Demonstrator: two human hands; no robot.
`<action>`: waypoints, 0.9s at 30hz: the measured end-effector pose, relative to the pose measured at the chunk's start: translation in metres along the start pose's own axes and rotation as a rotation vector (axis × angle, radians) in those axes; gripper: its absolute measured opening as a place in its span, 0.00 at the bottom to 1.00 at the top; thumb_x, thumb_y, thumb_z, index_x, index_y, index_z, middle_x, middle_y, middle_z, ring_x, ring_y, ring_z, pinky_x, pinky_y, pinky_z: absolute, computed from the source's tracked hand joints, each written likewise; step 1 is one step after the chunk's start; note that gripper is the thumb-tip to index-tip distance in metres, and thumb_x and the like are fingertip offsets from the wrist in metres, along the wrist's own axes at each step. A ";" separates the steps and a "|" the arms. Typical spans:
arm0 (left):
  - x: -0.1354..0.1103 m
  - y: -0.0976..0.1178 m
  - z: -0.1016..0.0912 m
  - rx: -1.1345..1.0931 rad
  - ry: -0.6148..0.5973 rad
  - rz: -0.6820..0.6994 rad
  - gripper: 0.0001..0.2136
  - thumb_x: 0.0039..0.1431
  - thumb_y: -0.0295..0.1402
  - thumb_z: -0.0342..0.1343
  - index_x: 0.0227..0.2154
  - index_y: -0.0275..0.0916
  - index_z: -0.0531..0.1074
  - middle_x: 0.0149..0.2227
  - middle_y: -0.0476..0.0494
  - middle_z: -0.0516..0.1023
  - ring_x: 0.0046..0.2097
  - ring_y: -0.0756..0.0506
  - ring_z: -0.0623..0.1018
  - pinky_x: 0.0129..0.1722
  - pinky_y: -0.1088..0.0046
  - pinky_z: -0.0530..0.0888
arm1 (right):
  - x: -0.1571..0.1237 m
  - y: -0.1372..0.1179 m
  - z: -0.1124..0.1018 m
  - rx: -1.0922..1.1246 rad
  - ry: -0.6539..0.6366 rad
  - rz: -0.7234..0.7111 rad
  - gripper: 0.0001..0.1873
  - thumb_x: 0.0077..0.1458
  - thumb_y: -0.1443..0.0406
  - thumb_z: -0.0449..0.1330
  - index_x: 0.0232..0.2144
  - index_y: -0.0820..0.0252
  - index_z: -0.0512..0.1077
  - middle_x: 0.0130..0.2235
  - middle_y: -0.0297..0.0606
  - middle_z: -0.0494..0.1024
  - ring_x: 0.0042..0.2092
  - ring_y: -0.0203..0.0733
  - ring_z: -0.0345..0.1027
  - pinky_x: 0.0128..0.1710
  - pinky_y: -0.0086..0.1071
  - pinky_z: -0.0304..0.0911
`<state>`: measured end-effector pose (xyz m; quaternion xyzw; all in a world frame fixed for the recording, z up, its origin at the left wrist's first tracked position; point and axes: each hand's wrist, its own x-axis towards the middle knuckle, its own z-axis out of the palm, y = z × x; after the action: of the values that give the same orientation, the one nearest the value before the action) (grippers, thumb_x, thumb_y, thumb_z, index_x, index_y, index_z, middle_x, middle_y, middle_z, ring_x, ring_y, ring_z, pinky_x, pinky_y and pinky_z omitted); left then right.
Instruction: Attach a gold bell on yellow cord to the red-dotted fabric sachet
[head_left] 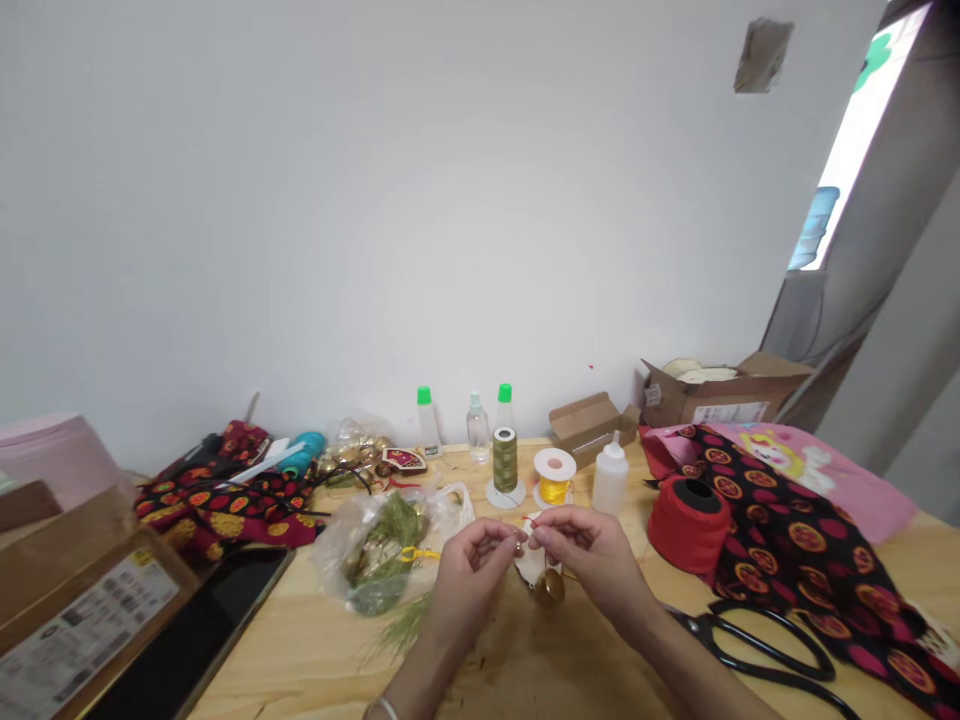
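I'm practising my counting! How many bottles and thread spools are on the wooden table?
Green-capped bottles: 2
Clear bottle: 1
White squeeze bottle: 1
Olive thread spool: 1
Yellow thread spool: 1
Red thread spool: 1
Teal thread spool: 1
Total: 8

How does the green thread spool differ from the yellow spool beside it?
The green thread spool is taller and narrower than the yellow spool, which is short with a wide white top flange. The green thread spool's thread is dull olive, while the yellow spool's is glossy yellow. Both stand upright on the wooden table.
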<state>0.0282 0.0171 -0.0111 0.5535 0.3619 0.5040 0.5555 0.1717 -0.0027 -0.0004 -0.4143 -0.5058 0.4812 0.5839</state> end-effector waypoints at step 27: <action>-0.007 -0.006 0.005 -0.090 -0.372 -0.074 0.04 0.42 0.30 0.60 0.20 0.34 0.72 0.34 0.39 0.77 0.40 0.44 0.73 0.41 0.70 0.66 | 0.007 0.003 -0.004 0.090 0.067 0.084 0.13 0.29 0.60 0.67 0.18 0.64 0.72 0.17 0.31 0.71 0.20 0.30 0.59 0.21 0.25 0.56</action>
<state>0.0319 0.0096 -0.0177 0.5982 0.2503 0.3881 0.6549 0.1759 0.0046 -0.0026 -0.4245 -0.4458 0.5134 0.5979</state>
